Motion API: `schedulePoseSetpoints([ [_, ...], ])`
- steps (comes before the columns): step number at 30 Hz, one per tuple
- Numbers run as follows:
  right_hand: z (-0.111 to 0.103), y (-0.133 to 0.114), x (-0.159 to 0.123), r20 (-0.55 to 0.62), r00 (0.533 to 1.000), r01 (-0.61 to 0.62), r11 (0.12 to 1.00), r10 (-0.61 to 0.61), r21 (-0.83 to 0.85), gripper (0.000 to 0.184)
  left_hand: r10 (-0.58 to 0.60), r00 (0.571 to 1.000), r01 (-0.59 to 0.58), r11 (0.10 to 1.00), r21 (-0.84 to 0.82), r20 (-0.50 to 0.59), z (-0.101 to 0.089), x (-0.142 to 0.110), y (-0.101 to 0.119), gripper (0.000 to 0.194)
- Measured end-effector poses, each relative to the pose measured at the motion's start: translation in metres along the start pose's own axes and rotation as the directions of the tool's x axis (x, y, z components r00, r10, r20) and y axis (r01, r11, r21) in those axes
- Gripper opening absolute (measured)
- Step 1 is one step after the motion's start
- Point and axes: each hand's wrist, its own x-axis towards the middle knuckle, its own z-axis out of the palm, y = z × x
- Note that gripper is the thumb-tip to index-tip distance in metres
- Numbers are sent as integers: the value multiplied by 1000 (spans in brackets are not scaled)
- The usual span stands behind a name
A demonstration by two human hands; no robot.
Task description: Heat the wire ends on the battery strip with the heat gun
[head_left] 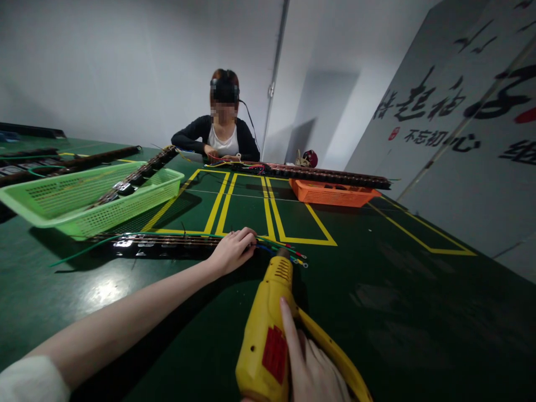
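Observation:
My right hand (312,360) is wrapped round the grip of a yellow heat gun (259,329), index finger stretched along its body. The gun's nozzle points away from me, close to several wire ends with ring terminals (300,259) and red, yellow and blue-green sleeves. Just left of these, my left hand (234,249) is closed on the end of a wire bundle (167,245). That bundle is long and dark, with copper-coloured strands along it, and lies on the green table. A loose green wire (79,254) sticks out at its far left end.
A light green basket (113,215) at left holds another dark bundle (142,176). An orange basket (335,195) stands at the back right under a long bundle (335,174). Yellow tape (301,242) marks the table (402,312). Across it sits a person (224,134) wearing a headset.

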Motion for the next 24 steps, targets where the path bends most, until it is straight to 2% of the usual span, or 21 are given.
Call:
schedulePoseSetpoints([
  [3, 8, -3, 5, 66, 989, 134, 990, -136, 36, 135, 6, 1000, -6, 1000, 13, 10, -1, 0, 0, 19],
  [5, 11, -3, 7, 69, 975, 207, 977, -210, 45, 132, 8, 1000, -8, 999, 31, 15, -1, 1, 1, 21],
  [8, 14, -1, 6, 13, 982, 190, 982, -191, 13, 135, 7, 1000, -8, 999, 43, 20, -1, 1, 1, 23],
  [12, 15, 0, 4, -29, 963, 268, 963, -268, -22, 128, -10, 1000, 9, 999, 37, 29, -1, 0, 3, 22],
  [15, 16, 0, 3, -74, 958, 273, 960, -277, -66, 129, -20, 999, 18, 999, 28, 42, -1, 0, 4, 22],
  [18, 15, 1, 1, -122, 956, 255, 960, -268, -116, 110, -20, 999, 19, 1000, 15, 50, -1, 0, 2, 22],
  [20, 13, 3, -1, -90, 953, 277, 953, -288, -119, 98, -21, 998, 21, 1000, 4, 51, -1, 0, 2, 22],
  [22, 12, 7, -2, -13, 950, 310, 948, -312, -78, 97, -23, 998, 24, 1000, -7, 54, -1, -1, 1, 23],
  [24, 12, 11, -3, 19, 959, 284, 958, -284, -40, 100, -23, 998, 24, 1000, -12, 59, -2, -2, 1, 24],
])
